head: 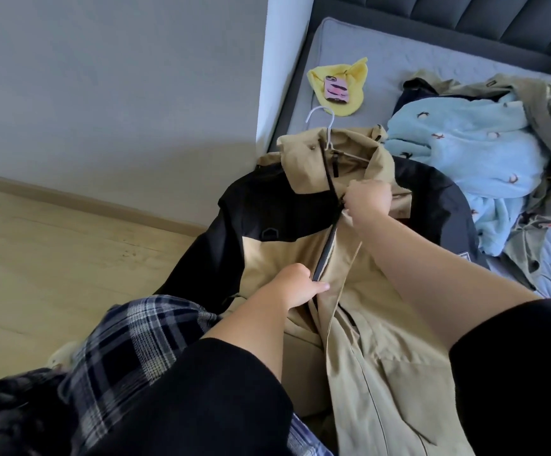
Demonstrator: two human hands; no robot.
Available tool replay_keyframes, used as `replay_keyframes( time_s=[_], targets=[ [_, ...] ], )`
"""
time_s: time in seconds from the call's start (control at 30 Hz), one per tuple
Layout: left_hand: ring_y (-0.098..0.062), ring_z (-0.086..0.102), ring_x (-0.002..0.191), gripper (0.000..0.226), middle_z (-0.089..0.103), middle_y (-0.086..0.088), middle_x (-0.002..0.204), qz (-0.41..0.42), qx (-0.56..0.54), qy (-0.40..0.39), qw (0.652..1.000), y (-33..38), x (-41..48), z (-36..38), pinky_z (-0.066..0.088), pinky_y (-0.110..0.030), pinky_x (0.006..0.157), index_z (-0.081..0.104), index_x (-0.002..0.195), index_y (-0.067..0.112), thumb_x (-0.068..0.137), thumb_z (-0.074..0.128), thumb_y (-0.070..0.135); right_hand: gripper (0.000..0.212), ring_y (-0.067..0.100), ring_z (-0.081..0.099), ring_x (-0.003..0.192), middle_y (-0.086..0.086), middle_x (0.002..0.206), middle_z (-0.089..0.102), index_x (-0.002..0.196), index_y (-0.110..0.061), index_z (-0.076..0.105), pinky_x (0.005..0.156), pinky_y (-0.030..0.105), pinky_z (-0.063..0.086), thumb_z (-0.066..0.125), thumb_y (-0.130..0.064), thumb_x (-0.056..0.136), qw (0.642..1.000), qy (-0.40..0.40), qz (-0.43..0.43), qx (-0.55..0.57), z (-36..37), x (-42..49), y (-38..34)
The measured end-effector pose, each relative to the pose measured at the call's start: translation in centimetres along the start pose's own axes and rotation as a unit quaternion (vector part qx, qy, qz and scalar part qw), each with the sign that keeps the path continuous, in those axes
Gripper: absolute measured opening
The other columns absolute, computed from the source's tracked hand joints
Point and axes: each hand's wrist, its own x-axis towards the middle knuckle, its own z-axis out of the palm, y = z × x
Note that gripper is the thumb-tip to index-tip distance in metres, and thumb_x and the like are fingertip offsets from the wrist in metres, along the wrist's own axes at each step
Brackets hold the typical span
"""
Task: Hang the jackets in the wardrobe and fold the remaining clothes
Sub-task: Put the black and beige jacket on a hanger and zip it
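Tan-and-black jacket [300, 245] lies lengthwise on the bed [366, 60] edge, collar and white hanger [325, 126] pointing away toward the wall. Left hand [295, 287] has a grip pinching the zipper [325, 248] low, right hand [367, 200] pinching near the collar. Wood floor [53, 251] on the left.

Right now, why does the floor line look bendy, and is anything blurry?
Head view: the wide lens curves the skirting board and bed edge; the plaid sleeve at bottom left is smeared; soft daylight, no glare; the jacket stays sharp.
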Motion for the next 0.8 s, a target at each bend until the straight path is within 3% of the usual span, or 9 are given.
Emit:
replay_keyframes(
  time_s=[0.13,0.27,0.43,0.57,0.67,0.8],
  targets=[
    [-0.015,0.043,0.055,0.042,0.044,0.004,0.062,0.023,-0.04,0.071,0.996,1.8,0.1,-1.3,0.032,-0.027,0.051,0.04,0.064,0.016,0.081,0.065,0.045,0.025,0.011,0.054,0.057,0.004,0.067,0.062,0.075,-0.007,0.065,0.054,0.019,0.045,0.049,-0.009,0.094,0.96,-0.187,-0.114,-0.174,0.4,-1.3,-0.4],
    [-0.018,0.044,0.056,0.043,0.042,0.003,0.058,0.064,-0.084,0.196,0.975,3.6,0.5,-2.6,0.033,-0.028,0.054,0.036,0.062,0.016,0.085,0.063,0.04,0.025,0.008,0.057,0.06,0.002,0.069,0.066,0.076,-0.008,0.069,0.06,0.018,0.048,0.051,-0.009,0.093,0.939,-0.194,-0.169,-0.229,-1.3,-1.9,-1.3],
    [-0.016,0.038,0.053,0.044,0.038,0.004,0.056,0.08,-0.068,0.253,0.962,4.7,0.9,-3.2,0.026,-0.029,0.048,0.033,0.058,0.016,0.089,0.062,0.03,0.026,0.012,0.058,0.062,0.004,0.071,0.066,0.076,-0.008,0.068,0.061,0.024,0.049,0.05,-0.01,0.095,0.927,-0.249,-0.132,-0.248,-2.2,-2.7,-2.6],
    [-0.015,0.034,0.05,0.047,0.035,0.003,0.056,0.037,-0.06,0.265,0.962,3.7,0.9,-3.7,0.024,-0.028,0.046,0.03,0.058,0.016,0.09,0.061,0.028,0.031,0.019,0.046,0.056,0.01,0.067,0.054,0.07,-0.004,0.057,0.052,0.024,0.037,0.041,-0.008,0.097,0.938,-0.277,-0.005,-0.21,-1.8,-2.2,-2.7],
    [-0.015,0.035,0.052,0.045,0.036,0.002,0.057,0.029,-0.06,0.258,0.964,2.8,0.7,-3.5,0.024,-0.027,0.047,0.031,0.059,0.015,0.092,0.06,0.027,0.03,0.016,0.047,0.051,0.006,0.063,0.053,0.072,-0.008,0.053,0.049,0.022,0.037,0.039,-0.01,0.098,0.931,-0.307,0.086,-0.18,-1.4,-2.2,-2.3],
    [-0.019,0.034,0.055,0.04,0.037,0.002,0.061,0.053,-0.045,0.269,0.961,2.6,0.5,-2.8,0.029,-0.029,0.052,0.032,0.064,0.016,0.093,0.057,0.026,0.035,0.005,0.039,0.029,-0.001,0.043,0.048,0.068,-0.009,0.047,0.035,0.013,0.03,0.038,-0.013,0.102,0.979,-0.168,0.081,0.085,-0.4,-1.5,-4.4]
  ],
)
